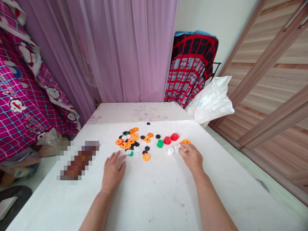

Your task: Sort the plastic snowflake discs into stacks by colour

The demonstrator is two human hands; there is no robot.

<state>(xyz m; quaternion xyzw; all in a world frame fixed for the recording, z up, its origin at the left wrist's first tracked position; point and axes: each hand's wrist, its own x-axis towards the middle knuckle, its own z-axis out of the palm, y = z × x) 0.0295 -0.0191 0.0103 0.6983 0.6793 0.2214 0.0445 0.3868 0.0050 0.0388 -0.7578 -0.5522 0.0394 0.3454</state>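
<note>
A mixed pile of orange, black, white and green flower-shaped discs (130, 141) lies on the white-covered table. My left hand (114, 170) rests at the pile's near left edge, fingers apart, beside some white discs (128, 158). My right hand (192, 157) has its fingers pinched at white discs, just right of a white stack (170, 150); what lies between the fingertips is too small to make out. Orange discs (185, 141) lie just beyond it. Red stacks (167, 140) and a green stack (160, 143) sit between the pile and my right hand.
The table (154, 192) has a pixelated object (79, 162) on its left side. A white plastic bag (213, 101) stands at the back right corner, near a red and black cloth (185, 70). Purple curtains (125, 51) hang behind; wooden doors (269, 73) are at right.
</note>
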